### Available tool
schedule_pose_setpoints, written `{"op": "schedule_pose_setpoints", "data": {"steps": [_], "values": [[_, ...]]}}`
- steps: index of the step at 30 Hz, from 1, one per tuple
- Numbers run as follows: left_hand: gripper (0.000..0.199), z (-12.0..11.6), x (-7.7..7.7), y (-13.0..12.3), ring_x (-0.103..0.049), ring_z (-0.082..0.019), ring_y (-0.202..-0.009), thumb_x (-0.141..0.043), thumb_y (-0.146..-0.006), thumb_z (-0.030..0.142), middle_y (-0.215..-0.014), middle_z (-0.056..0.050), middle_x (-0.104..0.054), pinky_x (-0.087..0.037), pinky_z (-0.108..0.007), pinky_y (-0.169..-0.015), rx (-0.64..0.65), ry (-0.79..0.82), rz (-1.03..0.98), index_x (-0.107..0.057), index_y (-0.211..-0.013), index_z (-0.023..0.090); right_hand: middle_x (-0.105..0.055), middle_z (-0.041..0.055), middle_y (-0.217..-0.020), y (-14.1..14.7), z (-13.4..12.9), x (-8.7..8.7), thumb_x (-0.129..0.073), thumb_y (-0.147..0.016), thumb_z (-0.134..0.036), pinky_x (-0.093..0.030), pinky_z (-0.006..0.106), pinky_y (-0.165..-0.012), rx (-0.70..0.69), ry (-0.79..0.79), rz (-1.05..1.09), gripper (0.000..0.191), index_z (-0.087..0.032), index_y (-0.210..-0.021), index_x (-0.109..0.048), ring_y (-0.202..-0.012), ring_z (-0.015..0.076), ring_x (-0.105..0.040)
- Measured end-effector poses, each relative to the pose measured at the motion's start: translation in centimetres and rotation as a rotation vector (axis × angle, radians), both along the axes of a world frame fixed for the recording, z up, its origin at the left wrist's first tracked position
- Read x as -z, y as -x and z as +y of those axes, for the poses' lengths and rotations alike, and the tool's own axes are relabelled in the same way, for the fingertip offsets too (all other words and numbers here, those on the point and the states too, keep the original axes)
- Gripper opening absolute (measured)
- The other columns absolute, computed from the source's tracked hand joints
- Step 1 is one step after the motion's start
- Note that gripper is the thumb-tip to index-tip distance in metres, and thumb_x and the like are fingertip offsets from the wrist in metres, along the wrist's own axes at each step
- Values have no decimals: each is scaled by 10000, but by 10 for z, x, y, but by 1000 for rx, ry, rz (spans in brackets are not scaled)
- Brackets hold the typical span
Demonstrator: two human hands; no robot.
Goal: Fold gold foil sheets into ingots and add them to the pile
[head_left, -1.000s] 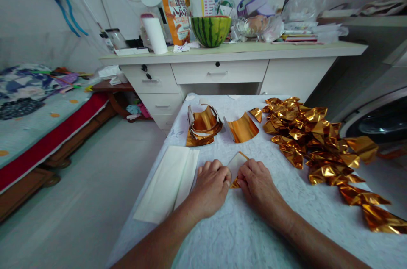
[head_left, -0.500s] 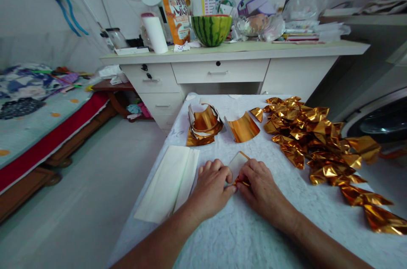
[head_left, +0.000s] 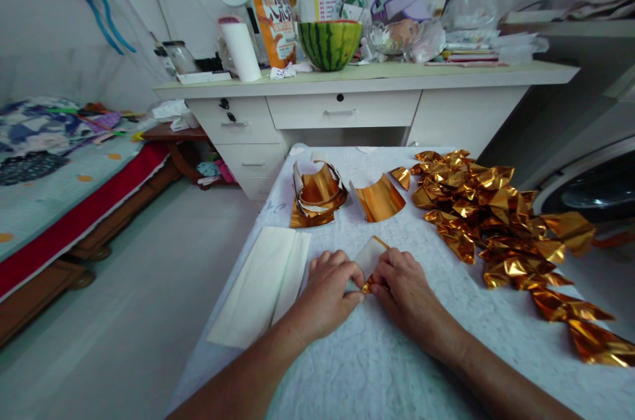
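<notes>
A sheet of gold foil paper [head_left: 369, 257] lies pale side up on the table, its near edge folded over so that gold shows. My left hand [head_left: 331, 284] grips the fold's left end between thumb and fingers. Closed on the right end is my right hand [head_left: 404, 286], which covers part of the sheet. Beyond the hands rest a curled gold sheet [head_left: 380, 199] and a coiled stack of gold foil paper [head_left: 318, 195]. Beside my left forearm lies a stack of off-white paper [head_left: 260, 284]. To the right, folded gold foil pieces [head_left: 476, 208] are heaped.
The quilted cloth on the table [head_left: 347, 367] carries all the paper. Behind it stands a white desk [head_left: 342, 109] holding a cut watermelon [head_left: 330, 46], an orange pouch [head_left: 274, 16] and a paper roll [head_left: 241, 49]. A bed [head_left: 79, 208] is at left, a front-loading washer [head_left: 590, 182] at right.
My left thumb has drawn back slightly from the fold, and more of the gold edge shows between my hands. The sheet stays in about the same place.
</notes>
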State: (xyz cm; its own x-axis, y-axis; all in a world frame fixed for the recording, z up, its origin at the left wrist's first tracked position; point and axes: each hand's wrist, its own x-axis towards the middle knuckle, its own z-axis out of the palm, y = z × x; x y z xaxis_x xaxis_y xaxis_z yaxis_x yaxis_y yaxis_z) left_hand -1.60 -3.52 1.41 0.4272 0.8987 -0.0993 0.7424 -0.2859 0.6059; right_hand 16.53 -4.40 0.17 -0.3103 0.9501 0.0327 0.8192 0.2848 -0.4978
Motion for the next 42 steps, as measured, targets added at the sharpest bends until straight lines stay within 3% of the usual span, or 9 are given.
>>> {"op": "schedule_pose_setpoints", "data": {"steps": [35,42], "values": [[49,-6,-2,-6,-464,-224,-993,-545,-860,194,-958,-20,-551,-357,-352,-837,11,-63,108,-577,-837,224,-577,81,-949,4,0,3,-559,-859,-131,-420,386,-818,20,-33,-83,133,-190,-773,-642,-892,240,-488],[45,-7,-1,-6,-451,-224,-1002,-533,-850,181,-986,-21,-538,-350,-350,-847,6,-73,122,-527,-856,225,-559,61,-909,2,0,6,-571,-813,-107,-403,357,-782,16,-49,-20,114,-200,-757,-605,-864,222,-482]]}}
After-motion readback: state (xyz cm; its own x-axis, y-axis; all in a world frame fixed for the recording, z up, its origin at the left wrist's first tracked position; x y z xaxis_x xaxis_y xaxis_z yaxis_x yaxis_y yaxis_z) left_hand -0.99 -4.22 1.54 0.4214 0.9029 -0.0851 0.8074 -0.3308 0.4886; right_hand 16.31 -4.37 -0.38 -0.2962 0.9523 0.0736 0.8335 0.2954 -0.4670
